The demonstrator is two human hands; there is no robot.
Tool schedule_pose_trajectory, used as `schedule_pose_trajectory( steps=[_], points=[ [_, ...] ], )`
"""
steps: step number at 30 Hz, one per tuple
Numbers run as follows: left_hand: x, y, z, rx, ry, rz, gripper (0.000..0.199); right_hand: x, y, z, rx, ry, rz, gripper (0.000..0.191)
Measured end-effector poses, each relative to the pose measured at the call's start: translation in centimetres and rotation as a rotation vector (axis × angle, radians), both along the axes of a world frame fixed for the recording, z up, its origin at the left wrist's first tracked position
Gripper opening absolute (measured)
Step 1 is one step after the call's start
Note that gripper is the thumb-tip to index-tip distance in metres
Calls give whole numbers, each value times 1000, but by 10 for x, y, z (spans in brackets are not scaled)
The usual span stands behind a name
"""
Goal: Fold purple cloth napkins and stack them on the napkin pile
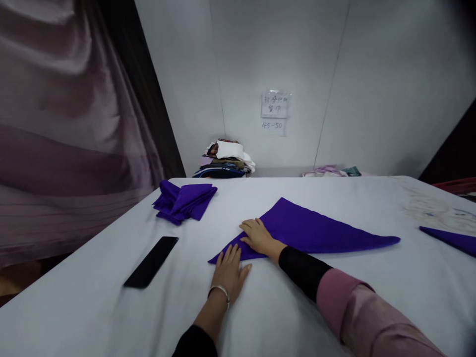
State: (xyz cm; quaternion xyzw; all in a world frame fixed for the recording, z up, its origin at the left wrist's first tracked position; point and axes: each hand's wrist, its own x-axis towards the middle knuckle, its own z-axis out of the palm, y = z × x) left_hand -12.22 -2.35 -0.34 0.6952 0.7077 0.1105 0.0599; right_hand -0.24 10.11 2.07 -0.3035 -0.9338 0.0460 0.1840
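Observation:
A purple cloth lies flat on the white-covered table in a triangular shape, its long edge toward me and its peak pointing away. My left hand, with a bracelet at the wrist, rests near the cloth's left corner, fingers spread on its lower edge. Just above and to the right, my right hand lies flat on the left part of the cloth, fingers pointing left. Neither hand grips anything. The cloth's right part stretches out untouched to a narrow tip.
A crumpled purple cloth pile sits at the table's back left. Nearer is a black flat object. Part of another purple cloth lies at the right. Folded clothes are stacked behind the white table; a pinkish curtain hangs at left.

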Motion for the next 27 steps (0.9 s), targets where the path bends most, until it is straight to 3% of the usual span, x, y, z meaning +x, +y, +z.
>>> schedule_pose_trajectory(
  steps=[5, 9, 14, 18, 20, 22, 27],
  points=[
    [-6, 1, -2, -28, 22, -4, 59, 58, -14, 7, -180, -1, -27, 58],
    [-7, 3, -3, -45, 54, -1, 62, 140, -14, -7, -282, -93, -157, 66],
    [-7, 7, -5, -68, 122, 6, 65, 288, 3, -32, -285, -193, -574, 61],
    [-8, 10, -4, -51, 157, 3, 64, 388, 5, -35, -240, -258, -966, 50],
    [-9, 11, -4, -49, 162, 2, 64, 405, -1, -32, -194, -260, -1049, 50],
    [-8, 12, -3, -53, 167, 4, 64, 397, -9, -27, -146, -216, -995, 54],
    [-6, 12, 2, -16, 197, 15, 55, 335, -32, -23, -201, -86, -493, 59]
  ],
)
